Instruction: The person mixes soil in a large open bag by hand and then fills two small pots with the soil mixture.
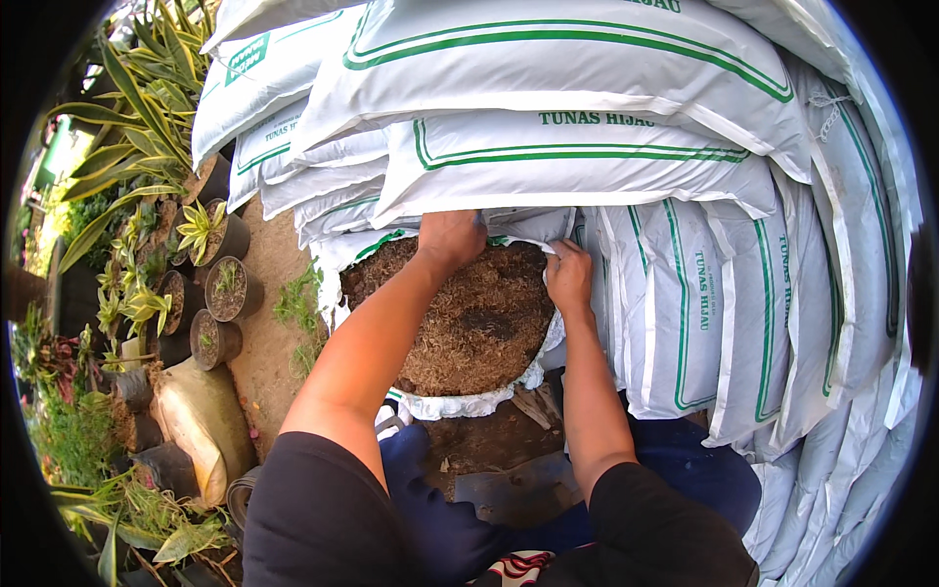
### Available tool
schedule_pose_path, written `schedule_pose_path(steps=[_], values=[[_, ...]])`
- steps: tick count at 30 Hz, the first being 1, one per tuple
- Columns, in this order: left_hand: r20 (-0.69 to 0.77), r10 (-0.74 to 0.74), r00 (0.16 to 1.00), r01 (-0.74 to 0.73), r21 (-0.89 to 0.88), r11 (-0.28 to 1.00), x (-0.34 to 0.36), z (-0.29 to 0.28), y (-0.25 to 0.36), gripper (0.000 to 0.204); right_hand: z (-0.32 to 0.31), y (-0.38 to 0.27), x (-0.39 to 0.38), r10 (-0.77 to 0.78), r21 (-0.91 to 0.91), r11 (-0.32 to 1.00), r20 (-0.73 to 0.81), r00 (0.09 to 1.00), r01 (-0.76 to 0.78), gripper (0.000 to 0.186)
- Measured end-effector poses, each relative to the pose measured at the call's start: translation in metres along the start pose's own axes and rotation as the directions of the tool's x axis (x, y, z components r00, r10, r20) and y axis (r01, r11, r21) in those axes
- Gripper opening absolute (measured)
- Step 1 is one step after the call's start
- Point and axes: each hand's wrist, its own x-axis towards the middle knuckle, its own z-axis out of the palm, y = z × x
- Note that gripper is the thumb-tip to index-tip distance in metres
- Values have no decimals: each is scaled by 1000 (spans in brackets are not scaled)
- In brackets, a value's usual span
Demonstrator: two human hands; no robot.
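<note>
An opened white sack [460, 405] stands in front of me, its rim rolled outward. Brown, fibrous soil mix [479, 328] fills it almost to the top. At the far rim, just under an overhanging bag, my left hand [453, 240] is closed on the sack's edge; its fingertips are partly hidden. My right hand [569, 274] pinches the rim on the right side, thumb toward the soil.
Full white bags with green lines [577, 78] are stacked high behind the sack, and more upright bags [675, 303] crowd the right. Potted plants [233, 289] and a yellowish sack [203, 421] line the left, beside bare dirt ground [269, 357].
</note>
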Motion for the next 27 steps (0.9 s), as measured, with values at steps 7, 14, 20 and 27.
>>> schedule_pose_path(steps=[7, 14, 20, 27], values=[[351, 292, 890, -364, 158, 918, 26, 31, 41, 31, 1, -22, -1, -48, 80, 996, 12, 999, 47, 18], [111, 282, 953, -300, 205, 932, 28, 43, 31, 20, 21, -36, 10, 103, -247, 960, -122, 987, -131, 25], [230, 274, 934, -320, 194, 927, 32, 36, 38, 23, 15, -29, 22, 166, -245, 960, 90, 982, -140, 26], [182, 375, 909, -414, 294, 862, 35, 46, 33, 22, 4, -33, -8, 154, -182, 972, 30, 988, -146, 19]])
